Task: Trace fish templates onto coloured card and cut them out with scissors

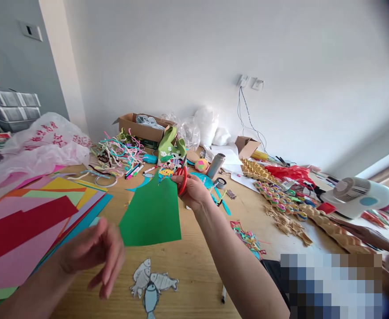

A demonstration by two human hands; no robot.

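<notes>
Paper fish (151,296) lie cut out; the green sheet (152,217) looks largely uncut. The right hand (197,191) grips scissors (182,181) and sheet; the left hand (96,249) is empty, half open.

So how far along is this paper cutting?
Already done, by the look of it: the fish cut-outs on the table. In hand: the right hand holds red scissors at the top of a green sheet; the left hand is empty. Probably left: cutting that sheet, which is one broad piece.
</notes>
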